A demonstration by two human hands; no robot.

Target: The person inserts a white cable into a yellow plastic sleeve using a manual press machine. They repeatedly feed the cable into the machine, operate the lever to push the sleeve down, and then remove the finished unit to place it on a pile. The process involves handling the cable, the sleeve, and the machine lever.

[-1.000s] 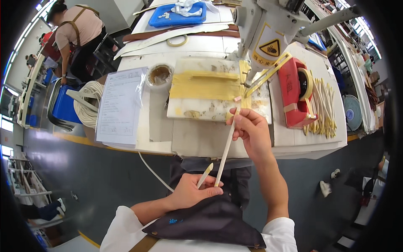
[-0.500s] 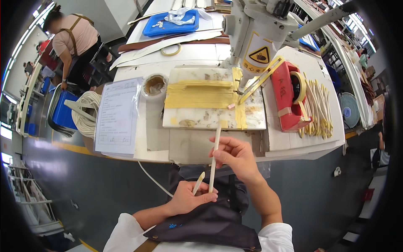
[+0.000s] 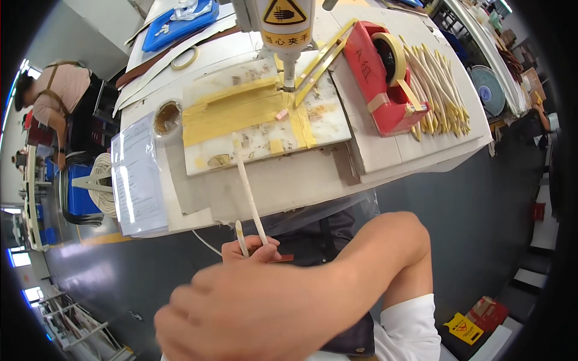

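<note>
My left hand (image 3: 256, 248) is closed around a stiff white cord (image 3: 248, 189). The cord's long end rises toward the table edge and overlaps the front of the white marble-like slab (image 3: 325, 132). A second, shorter white end (image 3: 241, 237) with a slanted tip sticks up from the same hand; whether it belongs to the same cord is hidden. A small reddish-brown sliver (image 3: 286, 258) shows beside the thumb. My right hand (image 3: 241, 307) crosses close in front, hiding the left wrist. Its fingers are smeared by motion, and I see nothing in them.
A press head (image 3: 288, 36) with a warning label stands over the slab, which carries yellow tape. To the right are a red tape dispenser (image 3: 376, 78) and several yellow-tipped white cords (image 3: 436, 90). A round tub (image 3: 167, 117) and papers (image 3: 138, 180) lie left. A person (image 3: 57, 102) bends at far left.
My right hand has let go of the long cord end and swung down and left across my body. My left hand still holds the cord. The view has shifted and tilted.
</note>
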